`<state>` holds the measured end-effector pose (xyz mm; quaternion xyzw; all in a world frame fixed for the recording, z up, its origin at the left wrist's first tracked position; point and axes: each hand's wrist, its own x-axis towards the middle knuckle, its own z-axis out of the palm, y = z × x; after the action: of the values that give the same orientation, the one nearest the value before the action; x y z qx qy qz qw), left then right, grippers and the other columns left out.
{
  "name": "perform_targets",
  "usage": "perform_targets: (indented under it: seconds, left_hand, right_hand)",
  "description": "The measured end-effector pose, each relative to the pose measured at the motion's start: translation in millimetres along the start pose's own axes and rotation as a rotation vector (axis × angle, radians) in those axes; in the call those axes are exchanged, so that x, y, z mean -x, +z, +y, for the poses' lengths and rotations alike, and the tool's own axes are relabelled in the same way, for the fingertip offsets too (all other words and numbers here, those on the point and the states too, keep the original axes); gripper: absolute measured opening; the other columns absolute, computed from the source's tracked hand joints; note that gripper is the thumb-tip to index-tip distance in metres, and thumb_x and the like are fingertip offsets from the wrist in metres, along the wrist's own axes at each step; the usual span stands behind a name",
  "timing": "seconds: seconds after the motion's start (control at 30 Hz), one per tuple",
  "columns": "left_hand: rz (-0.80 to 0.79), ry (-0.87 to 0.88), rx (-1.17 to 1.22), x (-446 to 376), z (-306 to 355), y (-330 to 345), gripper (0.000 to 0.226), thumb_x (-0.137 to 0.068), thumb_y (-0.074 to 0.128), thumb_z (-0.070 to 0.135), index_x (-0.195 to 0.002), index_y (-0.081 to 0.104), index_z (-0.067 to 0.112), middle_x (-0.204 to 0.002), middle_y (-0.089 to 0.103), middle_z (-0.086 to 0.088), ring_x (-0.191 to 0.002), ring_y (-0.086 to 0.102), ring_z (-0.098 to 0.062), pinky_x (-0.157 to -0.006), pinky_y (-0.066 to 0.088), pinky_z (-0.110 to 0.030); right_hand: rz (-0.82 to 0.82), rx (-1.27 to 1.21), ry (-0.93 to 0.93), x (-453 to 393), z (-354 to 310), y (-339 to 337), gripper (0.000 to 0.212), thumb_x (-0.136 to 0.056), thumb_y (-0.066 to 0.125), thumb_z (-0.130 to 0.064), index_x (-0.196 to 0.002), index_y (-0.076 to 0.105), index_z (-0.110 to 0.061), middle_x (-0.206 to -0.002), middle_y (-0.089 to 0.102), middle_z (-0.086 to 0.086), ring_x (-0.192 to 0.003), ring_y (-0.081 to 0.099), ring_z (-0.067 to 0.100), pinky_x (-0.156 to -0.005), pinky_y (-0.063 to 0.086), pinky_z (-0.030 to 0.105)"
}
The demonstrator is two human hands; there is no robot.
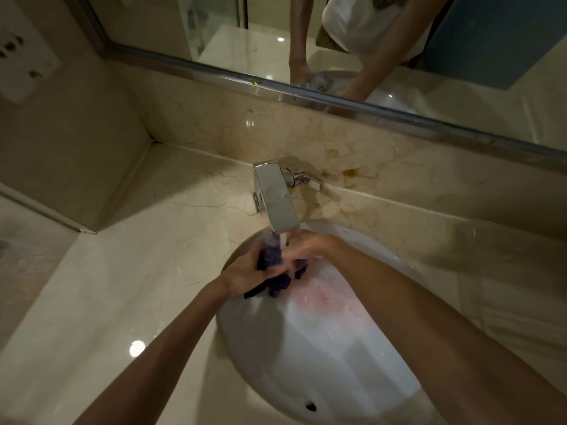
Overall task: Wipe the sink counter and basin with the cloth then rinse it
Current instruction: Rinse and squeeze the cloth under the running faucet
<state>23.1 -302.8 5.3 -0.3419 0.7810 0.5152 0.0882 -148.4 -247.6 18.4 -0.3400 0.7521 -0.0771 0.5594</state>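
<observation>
My left hand point(245, 271) and right hand point(306, 248) both grip the bunched dark cloth point(276, 271) over the white basin point(306, 348). Water from the tap point(276, 200) runs onto it between my hands.

Bare forearms, no sleeves or jewellery; white top in mirror point(362, 23) reflection.

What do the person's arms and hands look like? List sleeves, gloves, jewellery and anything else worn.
Both forearms are bare up to the frame edge: no sleeves in direct view. The left hand and right hand wear no gloves, and no watch, bracelet or ring shows, though the fingers are partly hidden. The mirror reflects a white short-sleeved top with a dark print on the chest.
</observation>
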Motion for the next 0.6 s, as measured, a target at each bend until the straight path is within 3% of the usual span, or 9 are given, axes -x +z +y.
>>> perform_targets:
  seconds: [0.03, 0.1, 0.17, 0.23, 0.27, 0.33, 0.43, 0.5, 0.6]
  left_hand:
    - [0.021, 0.049, -0.021, -2.6, -3.0, -0.2, 0.075, -0.077, 0.072, 0.051, -0.139, 0.04, 0.024, -0.124, 0.058, 0.008, -0.113, 0.061, -0.013, -0.093, 0.044, -0.017]
    - [0.083, 0.12, -0.014, -3.9, -9.5, -2.6, 0.084, -0.068, 0.072, 0.048, -0.141, 0.04, 0.02, -0.131, 0.049, 0.009, -0.121, 0.052, -0.012, -0.1, 0.038, -0.017]
    - [0.11, 0.103, 0.055, -4.9, -10.9, -3.3, 0.079, -0.062, 0.071, 0.044, -0.133, 0.042, 0.023, -0.126, 0.056, 0.005, -0.114, 0.057, -0.015, -0.1, 0.048, -0.031]
    - [0.132, 0.039, 0.098, -5.7, -7.4, -3.3, 0.07, -0.057, 0.072, 0.038, -0.119, 0.043, 0.022, -0.113, 0.061, -0.005, -0.102, 0.062, -0.025, -0.088, 0.054, -0.049]
    - [0.12, 0.003, 0.143, -4.9, -3.6, -4.5, 0.067, -0.055, 0.073, 0.033, -0.112, 0.04, 0.018, -0.108, 0.06, -0.008, -0.097, 0.062, -0.028, -0.082, 0.055, -0.051]
    - [0.105, -0.035, 0.246, -5.3, 2.6, -7.6, 0.066, -0.052, 0.072, 0.019, -0.107, 0.035, 0.013, -0.102, 0.056, -0.008, -0.092, 0.058, -0.025, -0.071, 0.056, -0.04]
    - [0.123, -0.007, 0.305, -8.0, 13.5, -10.9, 0.077, -0.052, 0.085, 0.032, -0.11, 0.039, 0.012, -0.11, 0.053, -0.005, -0.099, 0.057, -0.018, -0.073, 0.055, -0.032]
    - [0.186, 0.048, 0.176, -7.6, 17.5, -11.5, 0.059, -0.069, 0.079, 0.048, -0.104, 0.045, 0.015, -0.103, 0.056, -0.004, -0.091, 0.058, -0.016, -0.068, 0.053, -0.03]
    - [0.233, 0.165, 0.057, -8.1, 15.1, -8.6, 0.04, -0.083, 0.066, 0.048, -0.111, 0.053, 0.023, -0.107, 0.063, -0.003, -0.097, 0.062, -0.02, -0.077, 0.055, -0.043]
  right_hand:
    - [-0.02, 0.055, -0.007, 0.0, 0.8, -1.0, 0.065, -0.067, 0.088, -0.028, -0.125, 0.064, -0.01, -0.113, 0.066, 0.007, -0.111, 0.064, 0.034, -0.096, 0.054, 0.041]
    - [-0.05, 0.262, -0.013, 2.9, 0.3, -3.9, 0.087, -0.049, 0.091, -0.055, -0.125, 0.062, -0.024, -0.119, 0.064, -0.002, -0.109, 0.063, 0.026, -0.097, 0.053, 0.038]
    - [-0.009, 0.437, -0.03, 6.5, -0.6, -5.1, 0.077, -0.054, 0.084, -0.065, -0.118, 0.061, -0.03, -0.117, 0.063, -0.005, -0.102, 0.06, 0.019, -0.093, 0.053, 0.035]
    - [0.049, 0.526, -0.087, 8.4, -0.6, -4.4, 0.071, -0.055, 0.078, -0.07, -0.111, 0.062, -0.029, -0.107, 0.062, -0.004, -0.094, 0.058, 0.019, -0.084, 0.052, 0.031]
    - [0.046, 0.525, -0.095, 10.7, -0.1, -5.1, 0.066, -0.057, 0.078, -0.067, -0.107, 0.064, -0.026, -0.1, 0.062, -0.005, -0.092, 0.059, 0.019, -0.08, 0.052, 0.03]
    - [0.031, 0.421, -0.099, 16.2, 1.2, -7.0, 0.041, -0.068, 0.085, -0.044, -0.094, 0.062, -0.022, -0.087, 0.059, -0.009, -0.087, 0.061, 0.016, -0.068, 0.052, 0.02]
    - [0.061, 0.343, -0.193, 18.0, 5.3, -13.5, 0.043, -0.071, 0.089, -0.02, -0.093, 0.053, -0.026, -0.083, 0.052, -0.017, -0.075, 0.053, 0.0, -0.056, 0.039, 0.006]
    - [0.048, 0.325, -0.242, 18.1, 3.8, -13.8, 0.048, -0.066, 0.092, -0.028, -0.096, 0.055, -0.03, -0.086, 0.057, -0.016, -0.077, 0.057, 0.002, -0.061, 0.041, 0.005]
    - [0.051, 0.372, -0.246, 19.6, 4.6, -14.4, 0.083, -0.043, 0.09, -0.065, -0.113, 0.056, -0.033, -0.108, 0.059, -0.012, -0.1, 0.059, 0.013, -0.081, 0.047, 0.022]
